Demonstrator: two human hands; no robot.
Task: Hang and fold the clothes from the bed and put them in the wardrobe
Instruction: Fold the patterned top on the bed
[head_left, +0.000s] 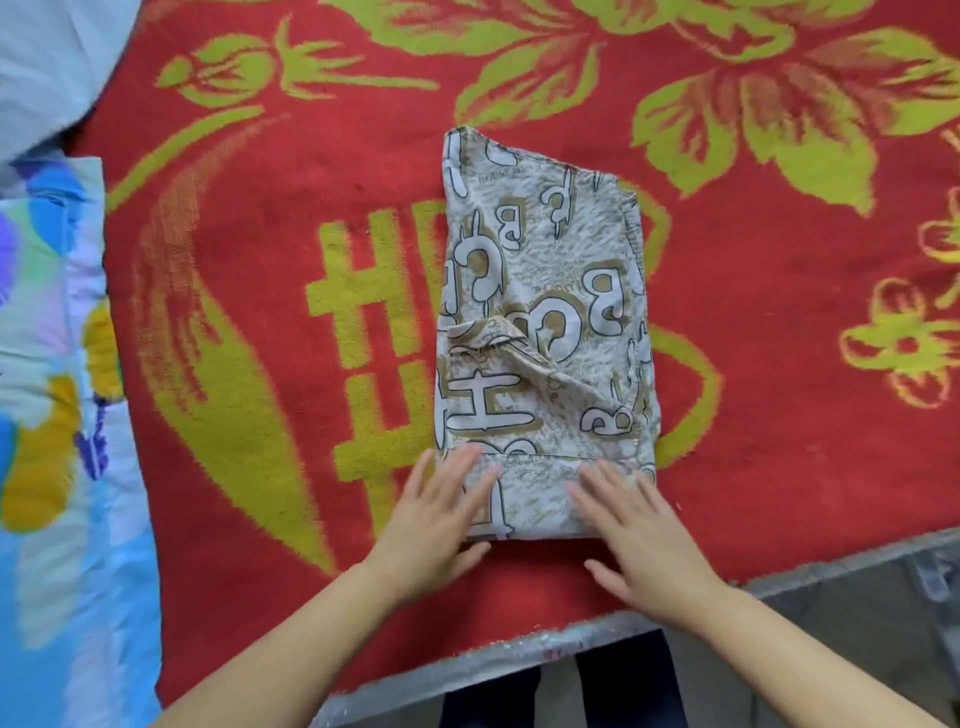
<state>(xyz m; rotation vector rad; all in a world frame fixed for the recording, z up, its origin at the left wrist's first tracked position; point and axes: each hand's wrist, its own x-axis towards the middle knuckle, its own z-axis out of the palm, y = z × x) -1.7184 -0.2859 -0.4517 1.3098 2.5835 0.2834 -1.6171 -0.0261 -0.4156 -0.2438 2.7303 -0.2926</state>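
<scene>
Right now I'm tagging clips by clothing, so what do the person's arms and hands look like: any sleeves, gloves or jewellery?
Both forearms are bare as far as the frame shows; no sleeve comes into view. The left hand and right hand wear no gloves, and no rings, watch or bracelets show. Fingernails look short and unpainted, though the picture is slightly blurred.

Bed (519, 660) covered by a red blanket (311, 156) bearing yellow-green flower and leaf patterns. Left of the blanket lies a light blue quilt (62, 467) with coloured patches. Grey floor (857, 613) visible below the bed's near edge. Lighting even.
</scene>
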